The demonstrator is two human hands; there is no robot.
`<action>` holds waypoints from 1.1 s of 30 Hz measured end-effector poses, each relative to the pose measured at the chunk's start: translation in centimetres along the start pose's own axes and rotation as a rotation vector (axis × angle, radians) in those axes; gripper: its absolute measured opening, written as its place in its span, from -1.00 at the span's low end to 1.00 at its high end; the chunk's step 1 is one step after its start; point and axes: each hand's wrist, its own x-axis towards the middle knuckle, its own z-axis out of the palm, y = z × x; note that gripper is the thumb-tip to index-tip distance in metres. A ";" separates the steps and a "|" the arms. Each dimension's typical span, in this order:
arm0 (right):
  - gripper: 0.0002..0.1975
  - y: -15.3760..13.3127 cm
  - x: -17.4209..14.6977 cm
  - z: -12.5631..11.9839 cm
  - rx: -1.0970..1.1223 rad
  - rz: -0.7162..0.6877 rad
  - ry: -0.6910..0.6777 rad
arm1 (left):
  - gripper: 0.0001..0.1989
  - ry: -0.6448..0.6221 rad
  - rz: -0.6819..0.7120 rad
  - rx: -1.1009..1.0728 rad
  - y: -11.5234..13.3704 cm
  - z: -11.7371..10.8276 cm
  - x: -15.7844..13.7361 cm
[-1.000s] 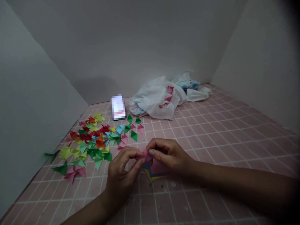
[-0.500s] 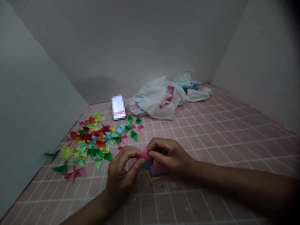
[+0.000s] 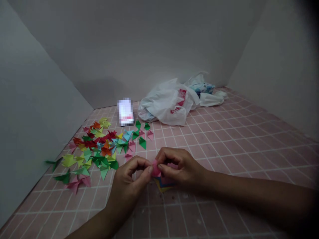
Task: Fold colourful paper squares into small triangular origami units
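A small folded piece of pink origami paper (image 3: pixel 156 169) is held between my two hands, above a stack of coloured paper sheets (image 3: pixel 163 186) whose pink, blue and yellow edges show. My left hand (image 3: pixel 132 176) pinches its left side between thumb and forefinger. From the right, my right hand (image 3: pixel 178 166) grips it with thumb and bent fingers, covering part of it and of the stack. To the left lies a spread of folded paper cranes (image 3: pixel 99 159) in green, yellow, red, orange, blue and pink.
A phone with a lit, blurred screen (image 3: pixel 126 112) leans near the back wall. Beside it rests a crumpled white plastic bag (image 3: pixel 166 103) with red print, and behind that a blue-patterned bundle (image 3: pixel 203 89). Walls enclose the pink tiled surface (image 3: pixel 224 146) at left, back and right.
Both hands keep their hold on the pink paper, and its visible shape has turned slightly more upright between the fingers. The view has shifted a little.
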 end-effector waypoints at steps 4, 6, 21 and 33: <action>-0.94 0.0 -0.1 0.0 0.021 0.052 -0.049 | -0.85 -0.020 -0.157 -0.099 0.0 -0.2 0.3; -0.95 0.0 -0.1 -0.1 0.043 0.080 -0.076 | -0.79 -0.069 -0.217 -0.150 0.0 -0.3 0.5; -0.92 0.3 0.0 -0.2 0.145 0.112 -0.151 | -0.88 -0.164 -0.274 -0.111 0.1 -0.3 1.0; -0.92 0.3 0.1 0.0 0.185 0.190 -0.134 | -0.90 -0.162 -0.203 -0.103 -0.2 -0.5 1.2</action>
